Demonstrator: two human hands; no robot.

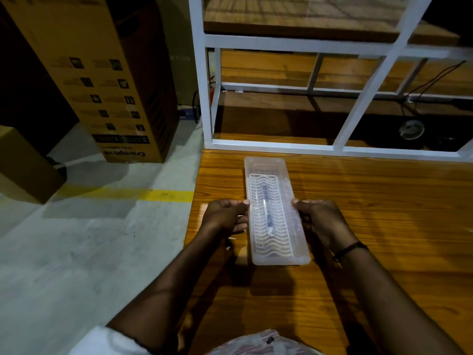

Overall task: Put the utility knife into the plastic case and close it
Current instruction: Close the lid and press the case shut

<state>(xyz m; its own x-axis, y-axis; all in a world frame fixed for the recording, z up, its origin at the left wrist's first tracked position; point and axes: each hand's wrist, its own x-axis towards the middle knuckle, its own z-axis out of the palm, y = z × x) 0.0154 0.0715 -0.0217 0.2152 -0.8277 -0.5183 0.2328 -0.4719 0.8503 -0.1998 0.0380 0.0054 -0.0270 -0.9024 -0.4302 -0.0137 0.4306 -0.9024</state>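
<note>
Wooden table, glossy orange-brown grain, w/ a white metal frame standing on its far edge. Translucent plastic case lies flat on the tabletop near the left edge, long axis running away from the person, lid on.

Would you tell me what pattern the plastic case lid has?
Wavy white ribs on the translucent plastic case, clearest in the head view.

I sit at a glossy orange-brown wooden table under dim light. Beyond it stands a white metal frame rack. To my left, grey concrete floor carries a yellow painted stripe and a tall brown cardboard box.
</note>
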